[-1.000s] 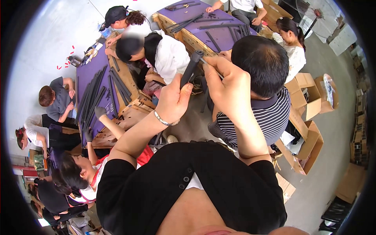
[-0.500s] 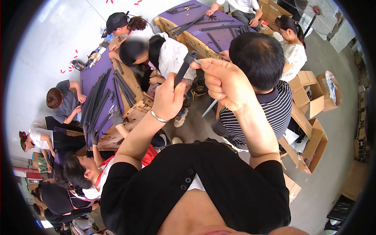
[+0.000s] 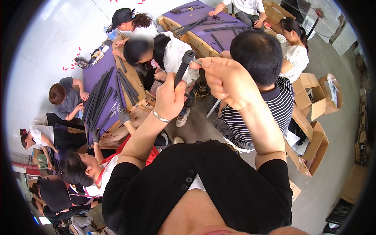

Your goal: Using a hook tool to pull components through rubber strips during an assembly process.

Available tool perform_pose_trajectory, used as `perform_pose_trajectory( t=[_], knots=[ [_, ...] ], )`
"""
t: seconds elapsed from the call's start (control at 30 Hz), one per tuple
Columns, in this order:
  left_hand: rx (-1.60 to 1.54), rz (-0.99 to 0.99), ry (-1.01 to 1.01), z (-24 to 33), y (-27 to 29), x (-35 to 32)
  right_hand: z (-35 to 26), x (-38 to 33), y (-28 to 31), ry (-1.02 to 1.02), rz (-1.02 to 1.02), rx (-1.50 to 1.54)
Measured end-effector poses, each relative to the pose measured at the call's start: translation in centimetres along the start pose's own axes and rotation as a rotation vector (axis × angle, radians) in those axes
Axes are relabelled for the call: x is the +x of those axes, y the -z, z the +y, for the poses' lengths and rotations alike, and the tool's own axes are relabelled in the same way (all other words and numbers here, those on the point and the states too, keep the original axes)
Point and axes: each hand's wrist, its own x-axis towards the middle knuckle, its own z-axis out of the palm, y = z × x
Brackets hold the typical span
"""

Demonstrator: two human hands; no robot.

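My left hand (image 3: pixel 169 100) is closed around a black tube (image 3: pixel 181 73), held up and slanting to the right. At its upper end is a black fitting (image 3: pixel 189 55) with an opening. My right hand (image 3: pixel 229 82) pinches a thin silver metal piece (image 3: pixel 198 61) between thumb and forefinger, its tip close to the fitting's side. Whether the tip touches or enters the fitting, I cannot tell. The rest of the metal piece is hidden by my fingers.
Purple-topped tables (image 3: pixel 91 74) with several black tubes (image 3: pixel 102 96) stand ahead and left. Co-workers sit close around them; a person in a striped shirt (image 3: pixel 260 115) is just ahead right. Open cardboard boxes (image 3: pixel 315 147) and a standing fan (image 3: pixel 319 13) are at the right.
The black tube has turned slightly in my left hand, so the fitting's opening faces differently. My right hand still pinches the metal piece beside it. The view has shifted a little.
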Motion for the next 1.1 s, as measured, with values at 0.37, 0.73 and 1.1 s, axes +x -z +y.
perform_pose_trajectory(
  t=[0.37,0.73,1.1],
  knots=[
    [0.013,-0.016,-0.016,-1.5,0.8,-0.1,2.3,0.9,-1.2,0.357,0.145,-0.633],
    [0.017,0.038,-0.03,-1.8,0.4,0.0,0.3,1.8,0.3,-0.187,-0.144,0.297],
    [-0.618,0.334,0.344,-6.8,4.2,3.4,2.6,-2.5,-2.8,0.341,0.113,-0.668]
  ],
)
